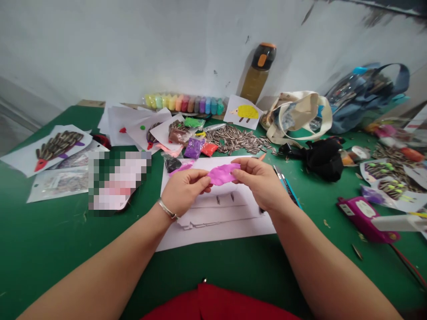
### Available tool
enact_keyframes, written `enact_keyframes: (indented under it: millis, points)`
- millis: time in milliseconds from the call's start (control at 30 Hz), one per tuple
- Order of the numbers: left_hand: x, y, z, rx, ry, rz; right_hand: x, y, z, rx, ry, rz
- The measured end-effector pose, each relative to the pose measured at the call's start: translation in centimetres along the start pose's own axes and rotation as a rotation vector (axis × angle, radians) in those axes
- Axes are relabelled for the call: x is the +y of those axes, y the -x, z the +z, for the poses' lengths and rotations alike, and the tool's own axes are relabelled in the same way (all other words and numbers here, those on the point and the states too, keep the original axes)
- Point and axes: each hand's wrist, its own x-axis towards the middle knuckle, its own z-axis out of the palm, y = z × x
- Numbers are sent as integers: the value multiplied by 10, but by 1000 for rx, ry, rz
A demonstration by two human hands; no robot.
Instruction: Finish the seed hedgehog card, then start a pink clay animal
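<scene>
Your fingers [202, 182] pinch the pink clay [220, 174] at its left and right ends above the white paper [216, 234]; likely light, soft and tearable, it suits a gentle edge hold.

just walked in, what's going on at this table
A person is holding a flat, uneven strip of pink clay between the left hand and the right hand, pinching it at both ends. It is held up over white paper on a green table. Beyond the paper lie small bags of coloured clay and a heap of striped seeds.
</scene>
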Motion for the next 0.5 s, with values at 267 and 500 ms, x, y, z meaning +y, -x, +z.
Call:
enact_keyframes:
  millis: [267, 500]
  points:
    - [-1, -2, -5, 78, -185, 19, 8, -6, 2, 32, 188, -56]
    - [-5, -5, -3, 41, -574, 90, 16, -5, 1, 26, 663, -124]
